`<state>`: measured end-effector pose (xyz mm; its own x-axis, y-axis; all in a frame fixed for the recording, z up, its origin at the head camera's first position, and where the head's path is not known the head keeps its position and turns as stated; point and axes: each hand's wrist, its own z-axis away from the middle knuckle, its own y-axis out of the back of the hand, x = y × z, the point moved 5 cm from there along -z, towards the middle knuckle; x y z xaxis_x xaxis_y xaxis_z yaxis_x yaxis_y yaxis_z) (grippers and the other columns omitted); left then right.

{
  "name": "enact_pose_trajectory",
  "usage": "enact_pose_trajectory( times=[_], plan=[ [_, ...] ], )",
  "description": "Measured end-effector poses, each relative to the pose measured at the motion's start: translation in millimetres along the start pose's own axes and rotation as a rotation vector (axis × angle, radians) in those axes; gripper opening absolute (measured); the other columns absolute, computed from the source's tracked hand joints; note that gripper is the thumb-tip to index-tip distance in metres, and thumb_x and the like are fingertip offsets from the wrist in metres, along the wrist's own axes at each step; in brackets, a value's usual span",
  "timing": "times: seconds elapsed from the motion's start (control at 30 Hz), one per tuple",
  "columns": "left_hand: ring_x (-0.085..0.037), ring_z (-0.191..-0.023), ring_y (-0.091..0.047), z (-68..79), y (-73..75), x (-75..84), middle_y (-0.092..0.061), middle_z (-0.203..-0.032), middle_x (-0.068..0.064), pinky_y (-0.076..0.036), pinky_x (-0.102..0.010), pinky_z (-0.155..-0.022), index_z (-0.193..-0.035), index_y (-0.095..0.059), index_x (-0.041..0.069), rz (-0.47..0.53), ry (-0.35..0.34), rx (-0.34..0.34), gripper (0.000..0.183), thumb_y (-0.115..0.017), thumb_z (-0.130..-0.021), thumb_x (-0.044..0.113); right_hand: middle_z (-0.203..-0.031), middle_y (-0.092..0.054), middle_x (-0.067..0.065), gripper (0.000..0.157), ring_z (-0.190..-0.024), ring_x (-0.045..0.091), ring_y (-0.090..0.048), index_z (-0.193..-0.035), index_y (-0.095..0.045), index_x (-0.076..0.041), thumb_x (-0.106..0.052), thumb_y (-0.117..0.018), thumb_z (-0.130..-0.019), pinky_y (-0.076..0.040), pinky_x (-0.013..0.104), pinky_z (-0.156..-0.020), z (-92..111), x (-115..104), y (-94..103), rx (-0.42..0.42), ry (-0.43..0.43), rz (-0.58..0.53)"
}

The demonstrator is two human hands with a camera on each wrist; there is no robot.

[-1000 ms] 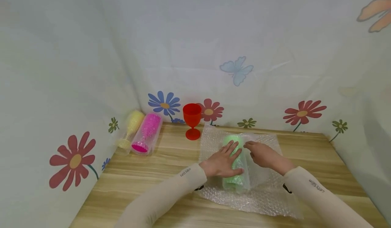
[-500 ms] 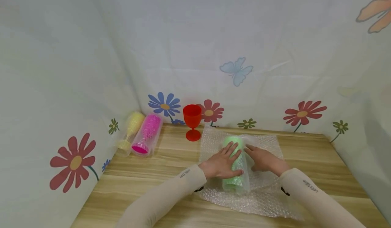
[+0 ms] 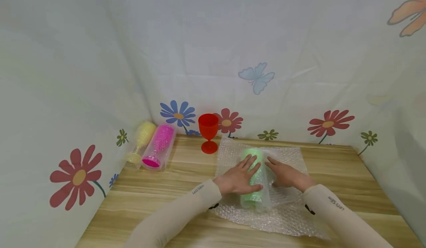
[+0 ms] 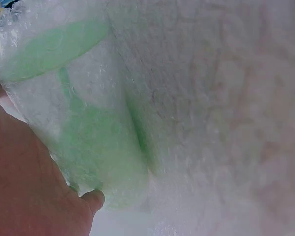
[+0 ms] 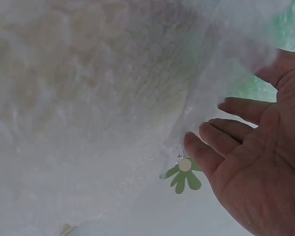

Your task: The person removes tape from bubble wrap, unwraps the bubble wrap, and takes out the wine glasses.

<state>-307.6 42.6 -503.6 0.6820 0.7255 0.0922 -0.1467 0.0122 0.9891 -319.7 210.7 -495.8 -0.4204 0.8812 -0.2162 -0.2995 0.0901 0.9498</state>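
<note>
A light green goblet (image 3: 253, 196) lies on its side, rolled in bubble wrap, its round foot showing through the layers in the left wrist view. Across the top of this roll my left hand (image 3: 240, 177) rests with fingers spread. My right hand (image 3: 287, 175) is just right of the roll, its fingers nearly straight along the wrap. In the right wrist view, the fingertips of the right hand (image 5: 255, 142) are at the edge of a loose flap of wrap, which covers the thumb tip. The rest of the bubble wrap sheet (image 3: 286, 220) lies flat underneath.
A red goblet (image 3: 208, 128) stands upright behind the sheet's left corner. At the back left lie a wrapped pink goblet (image 3: 161, 141) and a wrapped yellow goblet (image 3: 144, 137), side by side. Flower-printed cloth walls (image 3: 199, 48) enclose the wooden table (image 3: 159, 200).
My right hand's curled fingers have straightened, and the hand has turned flatter along the roll's right side. The left hand stays spread on the goblet roll.
</note>
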Motion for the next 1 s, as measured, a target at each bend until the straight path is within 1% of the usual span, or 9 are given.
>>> enact_pose_trajectory(
  times=[0.17,0.4,0.63,0.7,0.83,0.87,1.0],
  plan=[
    [-0.02,-0.154,0.013,2.0,0.8,-0.8,0.011,-0.167,-0.001,-0.013,-0.038,-0.126,-0.159,0.0,0.025,0.004,-0.008,0.003,0.085,-0.027,-0.094,0.073,-0.159,-0.023,0.027,0.081,-0.134,0.046,-0.044,-0.147,-0.036,0.007,-0.015,-0.078,-0.082,-0.043,0.058,-0.104,0,1,-2.1,-0.001,-0.003,-0.016],
    [-0.018,-0.153,0.016,5.3,2.9,-3.6,0.017,-0.166,0.003,-0.009,-0.036,-0.126,-0.158,0.003,0.027,0.024,0.002,-0.013,0.084,-0.027,-0.094,0.073,-0.158,-0.025,0.028,0.082,-0.136,0.048,-0.041,-0.147,-0.035,0.008,-0.018,-0.078,-0.083,-0.039,0.059,-0.107,-2,8,-2.2,-0.022,-0.018,-0.059],
    [-0.018,-0.153,0.016,6.4,2.5,-7.7,0.018,-0.166,0.003,-0.01,-0.038,-0.126,-0.158,0.005,0.028,0.052,-0.006,-0.006,0.085,-0.029,-0.094,0.072,-0.156,-0.028,0.03,0.08,-0.14,0.049,-0.035,-0.146,-0.038,0.008,-0.021,-0.078,-0.083,-0.034,0.06,-0.111,-6,18,-3.8,-0.05,0.011,-0.114],
    [-0.018,-0.154,0.015,7.0,4.0,-8.6,0.017,-0.166,0.003,-0.01,-0.039,-0.126,-0.158,0.003,0.027,0.048,-0.013,0.003,0.085,-0.03,-0.094,0.072,-0.156,-0.028,0.03,0.08,-0.141,0.049,-0.033,-0.146,-0.038,0.008,-0.021,-0.078,-0.083,-0.033,0.06,-0.112,-6,20,-4.1,-0.055,0.016,-0.127],
    [-0.021,-0.155,0.007,7.8,10.3,-7.2,0.009,-0.167,0.0,-0.012,-0.039,-0.126,-0.159,-0.006,0.025,0.027,-0.024,0.024,0.084,-0.032,-0.094,0.071,-0.156,-0.029,0.029,0.08,-0.14,0.05,-0.035,-0.146,-0.04,0.005,-0.022,-0.079,-0.082,-0.034,0.061,-0.11,-5,20,-2.5,-0.044,0.022,-0.123],
    [-0.021,-0.155,0.005,8.0,12.4,-6.2,0.007,-0.168,0.0,-0.012,-0.039,-0.126,-0.159,-0.009,0.024,0.023,-0.023,0.025,0.084,-0.033,-0.094,0.071,-0.157,-0.029,0.027,0.08,-0.14,0.049,-0.034,-0.146,-0.04,0.004,-0.022,-0.079,-0.081,-0.034,0.062,-0.111,-5,19,-2.3,-0.04,0.019,-0.131],
    [-0.019,-0.156,0.0,7.6,21.5,0.6,0.0,-0.168,0.0,-0.011,-0.038,-0.126,-0.158,-0.019,0.024,0.008,-0.004,0.018,0.081,-0.035,-0.094,0.07,-0.158,-0.027,0.026,0.082,-0.139,0.049,-0.035,-0.147,-0.04,0.002,-0.022,-0.081,-0.08,-0.038,0.062,-0.107,-4,14,-0.1,-0.018,0.038,-0.092]
  ],
)
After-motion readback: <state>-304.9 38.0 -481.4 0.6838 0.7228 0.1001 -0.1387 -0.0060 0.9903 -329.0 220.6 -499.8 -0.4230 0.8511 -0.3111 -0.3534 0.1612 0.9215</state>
